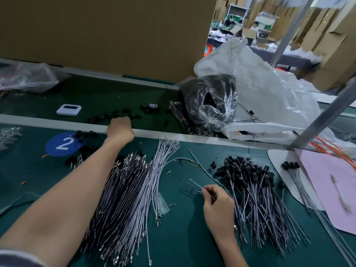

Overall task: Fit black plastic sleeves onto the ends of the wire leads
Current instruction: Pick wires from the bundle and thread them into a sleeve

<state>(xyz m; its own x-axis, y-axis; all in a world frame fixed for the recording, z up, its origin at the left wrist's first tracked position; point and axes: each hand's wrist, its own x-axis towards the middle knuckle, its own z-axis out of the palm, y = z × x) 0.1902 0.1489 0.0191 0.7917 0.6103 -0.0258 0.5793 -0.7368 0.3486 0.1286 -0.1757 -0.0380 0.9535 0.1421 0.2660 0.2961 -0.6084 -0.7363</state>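
Observation:
My left hand (120,128) reaches over the grey rail to loose black sleeves (105,116) scattered on the dark belt. Its fingers curl down among them, and what they hold is hidden. My right hand (217,205) pinches a thin wire lead (195,183) just above the green mat, its tip pointing up and left. A big pile of bare leads (123,201) lies under my left forearm. A pile of leads with black sleeves fitted (250,182) lies to the right of my right hand.
A clear bag of black parts (210,101) and a large white bag (269,97) sit at the back right. On the belt are a white device (68,109) and a tape roll (153,106). A pink sheet (331,189) and a metal post (327,116) stand at the right.

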